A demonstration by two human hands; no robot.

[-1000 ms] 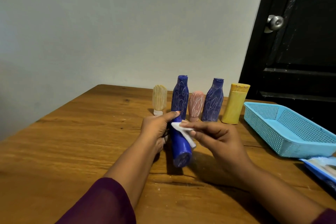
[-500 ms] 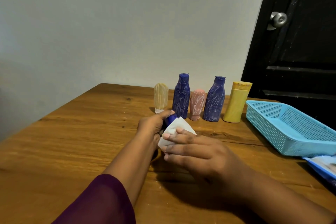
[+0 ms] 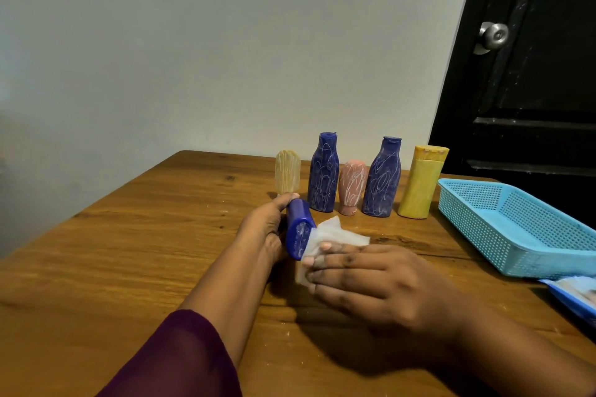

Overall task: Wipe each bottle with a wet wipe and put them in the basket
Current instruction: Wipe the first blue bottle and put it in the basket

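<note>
My left hand [image 3: 263, 230] grips a blue bottle [image 3: 300, 229] lying on its side just above the table, its flat base turned toward me. My right hand [image 3: 380, 280] presses a white wet wipe [image 3: 335, 237] against the bottle's right side, the fingers lying nearly straight over the wipe. Behind them stands a row of bottles: a beige one [image 3: 287, 172], a scribbled blue one [image 3: 323, 172], a pink one [image 3: 352, 186], another blue one [image 3: 382, 177] and a yellow one [image 3: 422, 182]. The light blue basket [image 3: 477, 219] sits at the right with nothing visible in it.
A blue wet-wipe packet [image 3: 574, 295] lies at the right edge, in front of the basket. The wooden table [image 3: 129, 251] ends at a pale wall behind the bottles. A black door with a metal knob [image 3: 493, 34] stands at the back right.
The bottle has been turned so that its base faces me. My right hand with the wipe slid from on top of the bottle to its right side.
</note>
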